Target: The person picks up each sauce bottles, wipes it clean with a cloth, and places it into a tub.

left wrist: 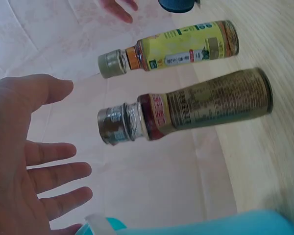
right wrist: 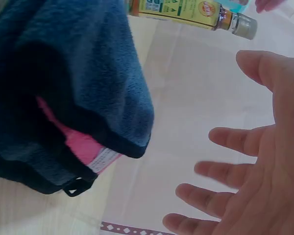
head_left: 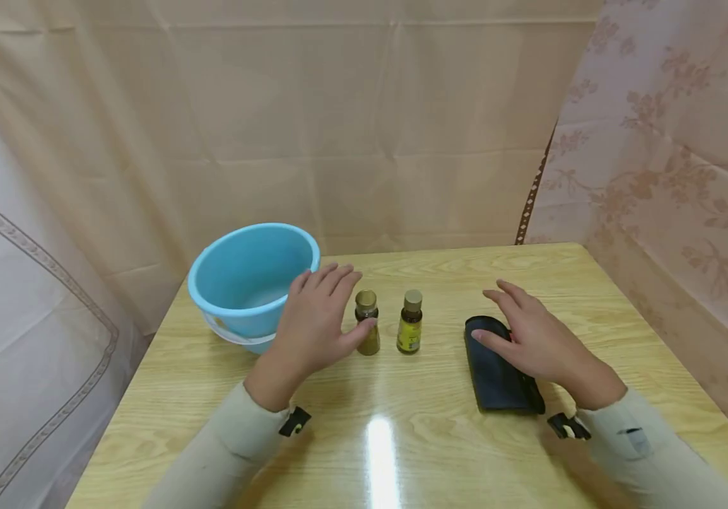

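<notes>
My left hand (head_left: 316, 322) hovers with fingers spread between the blue bucket (head_left: 262, 258) and a small glass bottle with a gold cap and brownish label (head_left: 370, 345). Its thumb overlaps that bottle in the head view; the left wrist view shows a gap between the palm and the cap (left wrist: 112, 125). A second bottle, with a yellow-green label (head_left: 409, 334), stands upright just to the right. Over a folded dark blue cloth item with black trim (head_left: 494, 378) is my right hand (head_left: 538, 343), fingers extended and holding nothing. A pink piece (right wrist: 83, 147) shows in the cloth's fold.
The bucket stands at the table's back left, its white handle (head_left: 237, 336) hanging down in front. Beige curtain (head_left: 364, 127) hangs behind the wooden table (head_left: 440, 452), and a flowered cloth (head_left: 676, 177) covers the right side.
</notes>
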A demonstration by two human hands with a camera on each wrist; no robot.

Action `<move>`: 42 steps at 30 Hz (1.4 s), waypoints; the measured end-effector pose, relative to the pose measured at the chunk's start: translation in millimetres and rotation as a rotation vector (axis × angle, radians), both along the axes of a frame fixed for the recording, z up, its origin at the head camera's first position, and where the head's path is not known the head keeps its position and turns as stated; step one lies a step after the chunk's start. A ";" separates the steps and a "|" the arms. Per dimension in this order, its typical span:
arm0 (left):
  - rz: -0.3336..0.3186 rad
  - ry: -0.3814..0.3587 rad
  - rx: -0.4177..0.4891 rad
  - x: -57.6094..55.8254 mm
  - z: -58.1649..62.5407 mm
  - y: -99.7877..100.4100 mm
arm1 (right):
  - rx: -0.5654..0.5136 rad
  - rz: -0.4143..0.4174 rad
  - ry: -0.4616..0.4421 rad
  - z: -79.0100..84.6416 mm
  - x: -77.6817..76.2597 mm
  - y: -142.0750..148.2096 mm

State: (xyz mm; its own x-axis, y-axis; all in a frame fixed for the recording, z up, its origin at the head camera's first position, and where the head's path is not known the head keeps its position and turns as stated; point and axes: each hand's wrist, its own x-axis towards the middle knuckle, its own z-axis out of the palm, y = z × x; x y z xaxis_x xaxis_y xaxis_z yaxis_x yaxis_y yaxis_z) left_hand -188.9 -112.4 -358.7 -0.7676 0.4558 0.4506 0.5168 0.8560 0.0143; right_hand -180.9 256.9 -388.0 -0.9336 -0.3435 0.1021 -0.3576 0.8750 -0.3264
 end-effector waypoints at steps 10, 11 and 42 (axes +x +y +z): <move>-0.013 0.050 0.022 -3.4 -4.3 12.8 | 0.020 0.029 0.030 -11.1 1.7 7.5; -0.018 0.051 0.026 -3.5 -4.6 13.9 | 0.017 0.034 0.031 -11.9 1.9 8.4; -0.079 0.053 0.058 -8.0 -14.4 38.5 | 0.117 0.193 0.107 -30.4 14.7 23.0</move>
